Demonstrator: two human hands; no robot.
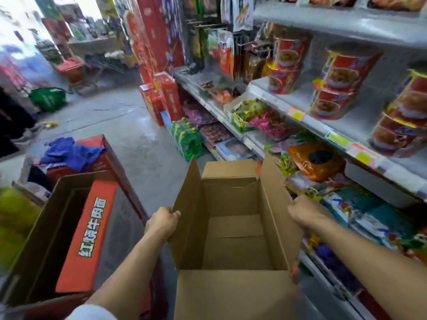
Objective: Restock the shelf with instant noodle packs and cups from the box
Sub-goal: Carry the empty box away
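1. Centrally, near me, the cardboard box point(235, 227) stands open with all four flaps up; its floor is bare, so I judge this one emptied and the step in hand to be clearing it away.
2. My left hand point(163, 221) pinches the left flap, thumb over the top edge and fingers curled behind it; my right hand point(305, 214) clamps the right flap the same way, fingers wrapped out of sight on its outer face.
3. To do this well, I should lift with both grips level so the flaps do not fold or tear, and keep the box clear of the shelf edge on the right.
4. Right of the box, instant noodle packs point(360, 211) fill the low shelf point(328, 132); stacked noodle cups point(339, 84) sit on the tier above, with gaps between the stacks.
5. Left of the box, a second carton point(57, 239) with a red printed flap stands open, likely the next stock; blue cloth point(69, 152) lies on a red carton beyond it.
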